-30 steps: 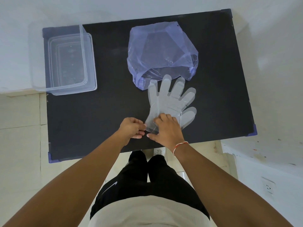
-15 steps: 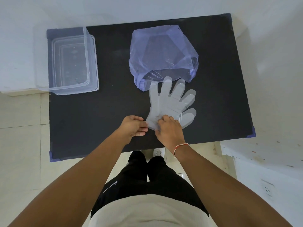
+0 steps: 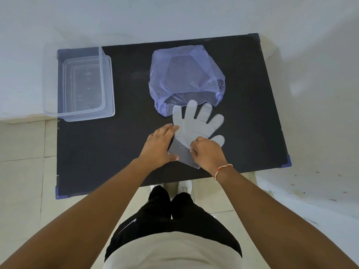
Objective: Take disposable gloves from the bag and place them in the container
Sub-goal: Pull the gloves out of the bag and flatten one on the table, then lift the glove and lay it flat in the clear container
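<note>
A clear disposable glove (image 3: 196,123) lies flat on the black table (image 3: 120,152), fingers pointing away from me, its fingertips touching the mouth of the bluish plastic bag (image 3: 186,74). My left hand (image 3: 159,146) lies flat with its fingers stretched along the glove's left edge. My right hand (image 3: 207,152) has its fingers curled and pinches the glove near the cuff, hiding part of it. The clear rectangular container (image 3: 85,84) stands with nothing in it at the table's far left corner.
The table's near edge runs just behind my wrists, with tiled floor and my legs below it. White walls border the table at the back and right. A bare dark stretch lies between the container and the glove.
My left hand has uncurled and slid forward along the glove's left edge. The offset glove layers now lie stacked as one outline. My right hand stays on the cuff.
</note>
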